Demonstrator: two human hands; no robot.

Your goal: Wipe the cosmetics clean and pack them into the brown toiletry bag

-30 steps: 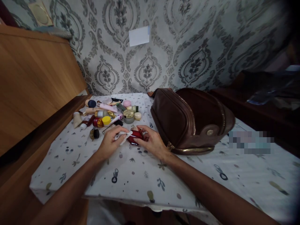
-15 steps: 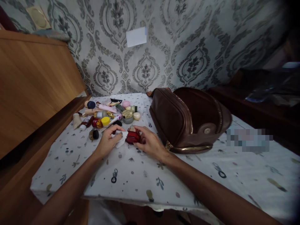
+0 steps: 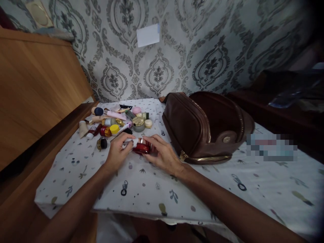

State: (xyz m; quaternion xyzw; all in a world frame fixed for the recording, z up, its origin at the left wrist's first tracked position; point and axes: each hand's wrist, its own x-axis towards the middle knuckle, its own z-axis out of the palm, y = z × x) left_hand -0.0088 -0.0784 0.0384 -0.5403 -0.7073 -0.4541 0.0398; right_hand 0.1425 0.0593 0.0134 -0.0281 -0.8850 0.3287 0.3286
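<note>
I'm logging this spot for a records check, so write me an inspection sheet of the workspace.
Surface: patterned white cover, with slight folds.
Things in hand: red container and crumpled white cloth.
Clutter: grouped small containers, including a pink tube, beyond the left hand; brown bag to the right; pixelated patch farther right, contents unclear.
Hands: left hand grips the cloth; right hand holds the container.
Cables: nothing seen.
Surroundings: patterned wall behind, wooden panel at left.
</note>
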